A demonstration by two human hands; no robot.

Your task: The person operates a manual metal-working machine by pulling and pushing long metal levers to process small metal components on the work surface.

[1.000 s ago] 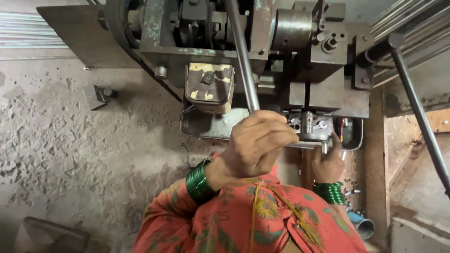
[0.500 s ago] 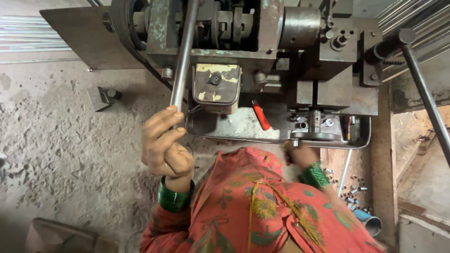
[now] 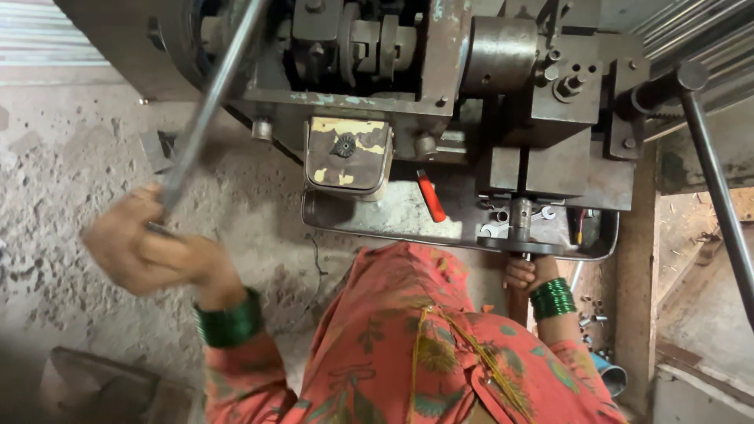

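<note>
Swinging further left since half a second ago, our left hand [image 3: 149, 247] drags the long steel lever [image 3: 210, 106] down and away from the press machine [image 3: 440, 78], fingers clenched around the bar's lower end, motion-blurred. Our right hand [image 3: 525, 273] sits low under the machine's vertical spindle [image 3: 520, 216], fingers curled around the top of a brown stick-like piece just below the metal tray [image 3: 393, 224]; what that piece is we cannot tell. One red-handled tool [image 3: 431, 196] lies in the tray beside a worn yellow-cream cover plate [image 3: 347, 153]. A second dark lever [image 3: 719, 180] slants down at far right. Two stacks of green bangles [image 3: 229, 322] ring our wrists. Small metal parts [image 3: 591, 320] scatter the floor beside a wooden post [image 3: 635, 275].
</note>
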